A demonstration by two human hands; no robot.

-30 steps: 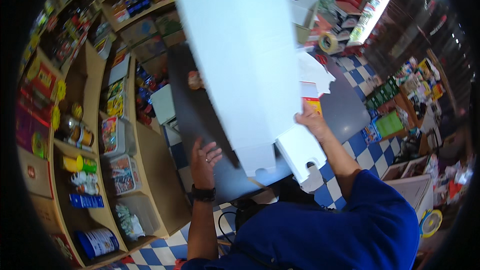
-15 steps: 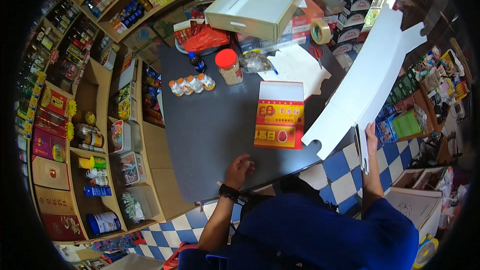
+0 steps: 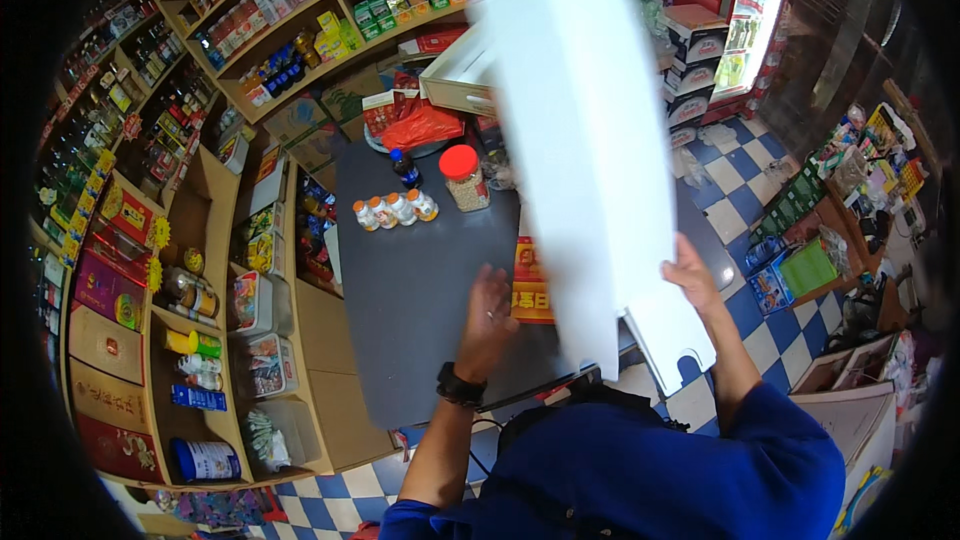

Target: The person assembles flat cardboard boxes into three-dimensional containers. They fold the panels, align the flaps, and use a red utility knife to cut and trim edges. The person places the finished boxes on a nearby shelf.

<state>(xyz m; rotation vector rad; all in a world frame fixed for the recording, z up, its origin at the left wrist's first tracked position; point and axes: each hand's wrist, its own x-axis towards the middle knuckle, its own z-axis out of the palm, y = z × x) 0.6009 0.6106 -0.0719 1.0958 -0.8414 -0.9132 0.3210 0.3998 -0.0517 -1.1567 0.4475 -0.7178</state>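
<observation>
The right hand [image 3: 692, 275] grips the right edge of a large white flat cardboard sheet [image 3: 585, 140], fingers curled round that edge near its lower end; the sheet is raised above the table and blurred, so its exact tilt cannot be told. The left hand [image 3: 490, 312] is free, fingers loosely spread, hovering just left of the sheet's lower edge and over the dark table [image 3: 410, 280]. A black wristband [image 3: 458, 386] sits on the left wrist.

The sheet carries cut tabs at its near end [image 3: 672, 340], which suggests an unfolded box blank. Judged from this, the step in hand is bringing the blank under two-hand control. To do it well, the left hand should take the opposite edge at matching height, so the sheet does not twist or sweep across the table.

Under the sheet's near left edge lies a red and yellow flat package [image 3: 528, 292]. Farther off stand a red-lidded jar [image 3: 463, 178], a row of small bottles [image 3: 393, 210] to its left, and a dark bottle [image 3: 404, 168] behind. A red bag [image 3: 420, 125] and a white tray-like box [image 3: 460, 75] sit at the far edge. Stocked shelves [image 3: 130, 270] line the left side.
</observation>
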